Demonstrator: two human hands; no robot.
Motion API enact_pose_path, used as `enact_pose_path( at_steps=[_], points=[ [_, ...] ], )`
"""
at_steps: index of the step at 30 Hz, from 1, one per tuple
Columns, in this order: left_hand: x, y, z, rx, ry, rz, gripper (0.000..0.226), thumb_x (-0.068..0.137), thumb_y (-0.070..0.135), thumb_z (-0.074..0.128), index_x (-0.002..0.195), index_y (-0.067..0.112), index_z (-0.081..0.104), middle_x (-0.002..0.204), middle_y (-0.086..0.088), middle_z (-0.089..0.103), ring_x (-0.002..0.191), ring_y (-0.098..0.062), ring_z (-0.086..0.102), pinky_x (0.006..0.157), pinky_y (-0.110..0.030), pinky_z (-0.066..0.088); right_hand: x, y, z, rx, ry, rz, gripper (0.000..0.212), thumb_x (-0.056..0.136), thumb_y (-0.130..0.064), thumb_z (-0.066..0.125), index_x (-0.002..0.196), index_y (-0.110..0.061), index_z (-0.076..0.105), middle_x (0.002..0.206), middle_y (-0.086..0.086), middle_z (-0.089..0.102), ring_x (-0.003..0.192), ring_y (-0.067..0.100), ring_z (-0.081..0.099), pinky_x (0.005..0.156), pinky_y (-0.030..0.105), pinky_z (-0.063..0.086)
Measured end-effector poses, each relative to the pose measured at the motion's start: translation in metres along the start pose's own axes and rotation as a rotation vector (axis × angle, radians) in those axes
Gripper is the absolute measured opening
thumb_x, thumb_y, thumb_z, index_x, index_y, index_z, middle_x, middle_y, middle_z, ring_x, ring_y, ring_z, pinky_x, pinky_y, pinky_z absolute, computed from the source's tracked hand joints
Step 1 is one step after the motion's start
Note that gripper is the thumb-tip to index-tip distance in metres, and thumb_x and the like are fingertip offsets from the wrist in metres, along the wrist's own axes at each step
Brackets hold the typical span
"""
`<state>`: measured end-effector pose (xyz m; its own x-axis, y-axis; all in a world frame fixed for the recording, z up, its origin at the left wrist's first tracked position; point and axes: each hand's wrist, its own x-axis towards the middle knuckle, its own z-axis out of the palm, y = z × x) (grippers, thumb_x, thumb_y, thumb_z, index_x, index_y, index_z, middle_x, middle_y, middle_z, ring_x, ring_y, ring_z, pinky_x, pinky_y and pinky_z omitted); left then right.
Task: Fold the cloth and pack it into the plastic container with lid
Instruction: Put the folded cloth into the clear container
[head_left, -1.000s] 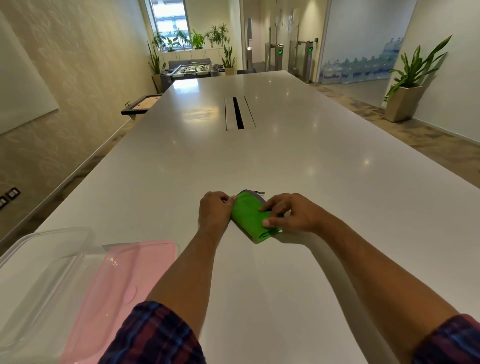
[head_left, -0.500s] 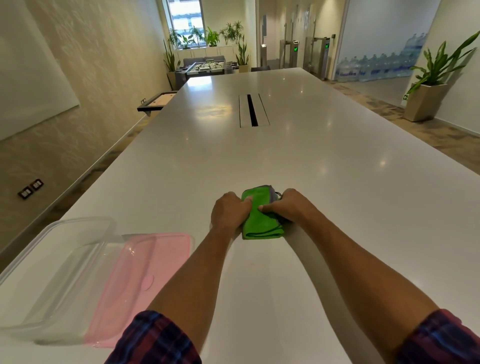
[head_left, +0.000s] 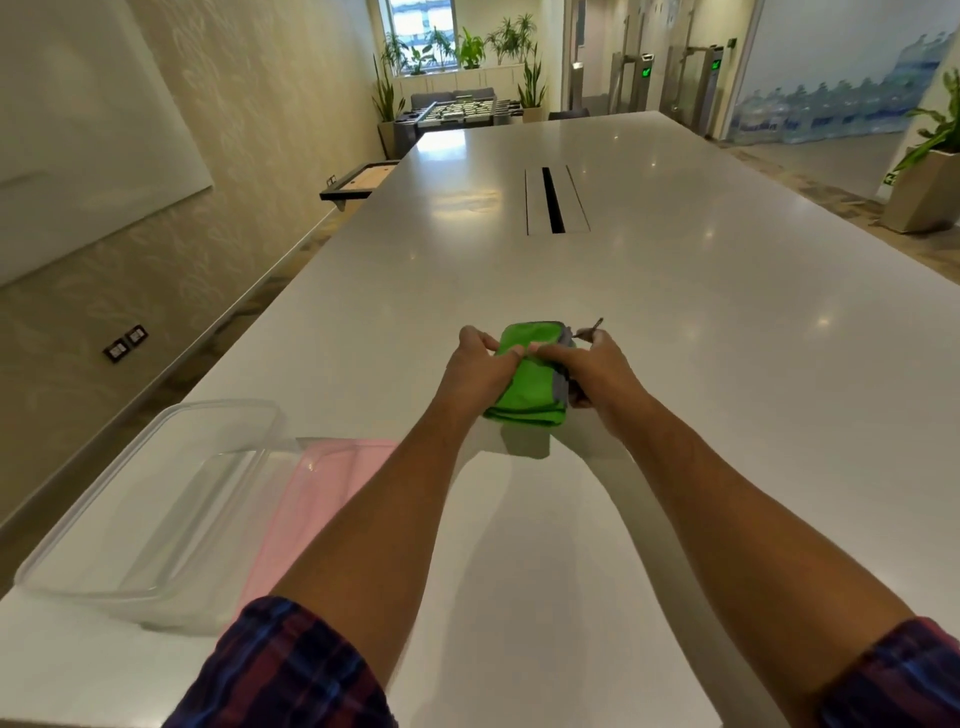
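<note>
The green cloth (head_left: 530, 387) with a grey edge is folded into a small thick bundle, held just above the white table (head_left: 727, 322). My left hand (head_left: 480, 366) grips its left side, thumb on top. My right hand (head_left: 592, 371) grips its right side along the grey edge, where a small tag sticks out. The clear plastic container (head_left: 150, 509) stands open at the near left corner of the table. Its pink lid (head_left: 317, 499) lies flat beside it on the right, partly hidden by my left forearm.
A cable slot (head_left: 553, 200) is set into the middle of the long table. The table's left edge runs close past the container. A potted plant (head_left: 930, 176) stands on the floor at the right, and a small side table (head_left: 358, 182) at the left.
The cloth went from lying on the table to a tighter bundle raised between both hands. The view tilted and shifted, bringing the container further into frame.
</note>
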<state>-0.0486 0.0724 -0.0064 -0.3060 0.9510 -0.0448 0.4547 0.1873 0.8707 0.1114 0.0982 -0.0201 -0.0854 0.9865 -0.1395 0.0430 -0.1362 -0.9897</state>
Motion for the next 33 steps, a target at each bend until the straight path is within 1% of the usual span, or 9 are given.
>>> enact_pose_path(
  at_steps=[6,9,11,13,16,21,26,30,33],
  points=[
    [0.003,0.018,-0.045,0.184,-0.044,-0.015,0.05,0.093,0.041,0.066,0.126,0.008,0.048,0.122,-0.011,0.061,0.112,-0.029,0.061,0.082,-0.034,0.048,0.005,-0.017,0.032,0.102,-0.058,-0.055,0.039,0.077,-0.04,0.076,0.098,-0.01,0.065,0.053,0.001,0.055,0.037,0.015,0.046,0.045,0.023,0.036],
    [0.002,0.026,-0.075,0.298,-0.051,-0.034,0.063,0.094,0.041,0.065,0.139,0.003,0.041,0.135,-0.019,0.056,0.123,-0.034,0.057,0.1,-0.043,0.05,0.005,-0.029,0.057,0.087,-0.075,-0.071,0.032,0.076,-0.038,0.077,0.089,-0.012,0.064,0.052,0.002,0.056,0.04,0.017,0.049,0.045,0.024,0.039],
    [-0.001,0.028,-0.097,0.351,-0.045,-0.045,0.066,0.093,0.043,0.066,0.141,0.004,0.04,0.137,-0.02,0.054,0.123,-0.035,0.057,0.1,-0.045,0.051,0.003,-0.036,0.076,0.064,-0.093,-0.095,0.031,0.074,-0.036,0.077,0.087,-0.012,0.062,0.058,0.004,0.061,0.05,0.021,0.057,0.052,0.031,0.046],
    [-0.005,0.03,-0.119,0.377,-0.054,-0.063,0.067,0.092,0.043,0.068,0.14,0.004,0.041,0.133,-0.019,0.056,0.115,-0.034,0.061,0.085,-0.042,0.056,-0.001,-0.041,0.095,0.056,-0.114,-0.114,0.03,0.073,-0.033,0.076,0.089,-0.012,0.061,0.071,0.01,0.064,0.063,0.025,0.061,0.06,0.037,0.05],
    [-0.013,0.028,-0.156,0.35,-0.055,-0.102,0.061,0.092,0.04,0.072,0.133,0.006,0.044,0.118,-0.017,0.061,0.09,-0.026,0.066,0.059,-0.035,0.055,-0.011,-0.048,0.125,0.055,-0.164,-0.133,0.027,0.074,-0.032,0.073,0.088,-0.014,0.06,0.071,0.009,0.062,0.063,0.024,0.059,0.054,0.032,0.047],
    [-0.03,0.015,-0.216,0.23,-0.121,-0.19,0.035,0.093,0.027,0.073,0.112,0.004,0.055,0.097,-0.014,0.069,0.077,-0.026,0.072,0.07,-0.041,0.062,-0.03,-0.061,0.174,0.052,-0.285,-0.155,0.018,0.082,-0.023,0.068,0.072,-0.016,0.056,0.045,-0.006,0.049,0.04,0.013,0.045,0.043,0.022,0.036],
    [-0.049,-0.014,-0.28,0.184,-0.116,-0.269,0.023,0.092,0.022,0.074,0.101,0.007,0.06,0.095,-0.013,0.072,0.075,-0.025,0.073,0.07,-0.039,0.061,-0.056,-0.07,0.225,-0.003,-0.413,-0.201,0.017,0.081,-0.021,0.068,0.068,-0.013,0.061,0.045,-0.001,0.055,0.038,0.014,0.051,0.039,0.022,0.039],
    [-0.066,-0.043,-0.318,0.223,-0.087,-0.348,0.021,0.088,0.022,0.077,0.089,0.009,0.062,0.081,-0.011,0.071,0.058,-0.021,0.072,0.05,-0.031,0.057,-0.073,-0.07,0.262,-0.113,-0.518,-0.21,0.016,0.077,-0.022,0.069,0.067,-0.01,0.064,0.046,0.002,0.058,0.038,0.014,0.053,0.038,0.021,0.036],
    [-0.08,-0.062,-0.336,0.253,-0.084,-0.406,0.021,0.088,0.021,0.078,0.088,0.009,0.062,0.069,-0.009,0.072,0.05,-0.018,0.07,0.045,-0.028,0.055,-0.084,-0.068,0.287,-0.261,-0.547,-0.25,0.016,0.072,-0.022,0.069,0.065,-0.012,0.059,0.042,-0.001,0.054,0.038,0.014,0.049,0.036,0.021,0.033]
  ],
)
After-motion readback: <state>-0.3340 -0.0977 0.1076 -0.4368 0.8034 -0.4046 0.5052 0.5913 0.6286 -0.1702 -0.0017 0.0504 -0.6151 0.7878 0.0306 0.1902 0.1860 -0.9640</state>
